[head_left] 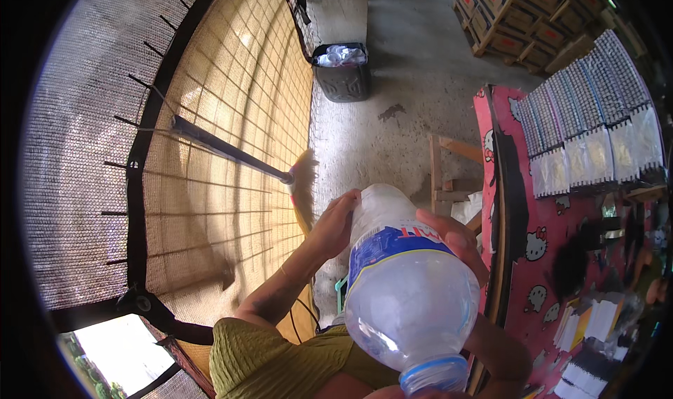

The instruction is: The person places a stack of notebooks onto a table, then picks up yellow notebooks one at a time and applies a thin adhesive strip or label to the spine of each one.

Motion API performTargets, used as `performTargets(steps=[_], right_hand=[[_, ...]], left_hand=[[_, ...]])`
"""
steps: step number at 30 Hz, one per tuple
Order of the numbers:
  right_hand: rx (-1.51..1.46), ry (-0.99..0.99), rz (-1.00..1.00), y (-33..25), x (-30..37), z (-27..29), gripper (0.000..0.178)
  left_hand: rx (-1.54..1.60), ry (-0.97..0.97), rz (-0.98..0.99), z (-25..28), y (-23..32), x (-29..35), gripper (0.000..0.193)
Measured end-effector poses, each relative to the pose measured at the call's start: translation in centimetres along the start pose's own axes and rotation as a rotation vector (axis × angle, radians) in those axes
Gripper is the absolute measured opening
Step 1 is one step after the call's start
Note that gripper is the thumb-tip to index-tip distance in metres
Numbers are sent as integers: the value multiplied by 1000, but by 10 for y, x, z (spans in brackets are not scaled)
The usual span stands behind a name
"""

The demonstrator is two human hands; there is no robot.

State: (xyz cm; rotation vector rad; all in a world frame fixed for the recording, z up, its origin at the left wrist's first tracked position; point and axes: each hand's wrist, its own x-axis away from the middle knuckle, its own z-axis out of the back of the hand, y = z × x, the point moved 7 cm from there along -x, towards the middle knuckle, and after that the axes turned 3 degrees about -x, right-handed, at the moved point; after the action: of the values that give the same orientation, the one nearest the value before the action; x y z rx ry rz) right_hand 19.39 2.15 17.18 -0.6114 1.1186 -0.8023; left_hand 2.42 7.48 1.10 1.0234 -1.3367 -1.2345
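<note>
Mesh screen wall (231, 83): tan, ribbed with thin bars, filling much of the left side.
Concrete floor (413, 41): grey, stretching away beyond the bottle; a dropped bottle could roll here if the grip slid.
Pink table (515, 255): cartoon-print cover, just to the person's right; swinging the right elbow or the bottle that way could knock its edge.
Box stack (519, 17): brown cartons at the upper right, well apart from the hands.
Packet bundles (589, 111): pale, lined up in rows on the table; a splash could wet them if the bottle held liquid, open and tipped that way.
Broom (231, 150): dark handle slanting across the screen, head toward the floor.
Dark bin (342, 80): crumpled pale stuff at its top.
Plastic bottle (413, 301): clear, between the 2 hands, in front of the person, base pointing away and neck toward the body. Its thin wall might buckle under a hard squeeze; the contents cannot be told.
Right hand (459, 241): fingers curled against the bottle's right side; smooth plastic could slip if they loosened.
Left hand (335, 227): beside the base, fingertips partly hidden, so I cannot tell whether they pinch or merely steady it; uneven support could let the bottle twist.
Blue neck ring (434, 362): near the lower edge; whether a cap is on cannot be told, and an open mouth could spill if tilted.
</note>
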Motion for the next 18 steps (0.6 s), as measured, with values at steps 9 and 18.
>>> performTargets(steps=[9,18], right_hand=[[78,56,345,-18,-27,12,57],[62,174,522,-54,-79,43,58]], left_hand=[[-396,-43,-384,8,59,-52,24],[295,-43,-320,8,169,-112,23]])
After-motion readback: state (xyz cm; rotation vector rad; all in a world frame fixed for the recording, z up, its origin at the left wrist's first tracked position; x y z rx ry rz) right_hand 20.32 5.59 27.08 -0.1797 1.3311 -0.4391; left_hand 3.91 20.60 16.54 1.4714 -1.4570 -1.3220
